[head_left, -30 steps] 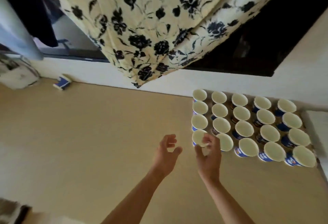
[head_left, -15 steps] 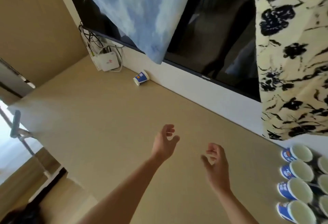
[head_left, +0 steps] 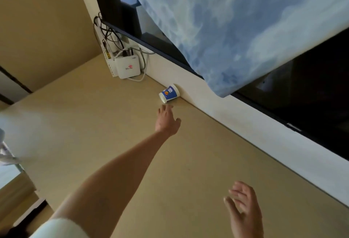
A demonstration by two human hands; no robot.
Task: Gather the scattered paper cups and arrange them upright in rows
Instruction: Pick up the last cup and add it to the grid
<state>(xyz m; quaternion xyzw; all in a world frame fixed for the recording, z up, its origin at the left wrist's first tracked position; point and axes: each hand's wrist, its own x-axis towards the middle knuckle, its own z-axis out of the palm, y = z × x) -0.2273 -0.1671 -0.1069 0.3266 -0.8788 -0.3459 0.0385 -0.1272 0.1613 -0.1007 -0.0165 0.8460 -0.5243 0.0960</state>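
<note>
Evidently only 1 stray paper cup (head_left: 169, 94) shows in this view, lying on its side on the tan tabletop (head_left: 94, 120), its base touching or nearly touching the white ledge (head_left: 217, 109) under the dark screen (head_left: 311, 96), its open mouth turned toward the near left. Being thin paper and empty, it likely weighs almost nothing, rolls at a nudge and dents if squeezed hard. A light hold around the blue wall near the rim, thumb on 1 side and fingers on the other, should suit it.

The left hand (head_left: 167, 120) reaches out with arm extended, fingers loosely spread and holding nothing; its fingertips (head_left: 166, 106) sit just short of the cup's rim, the cup lying directly beyond them. The right hand (head_left: 243, 209) hovers low and near, well apart from the cup, fingers open and empty.
</note>
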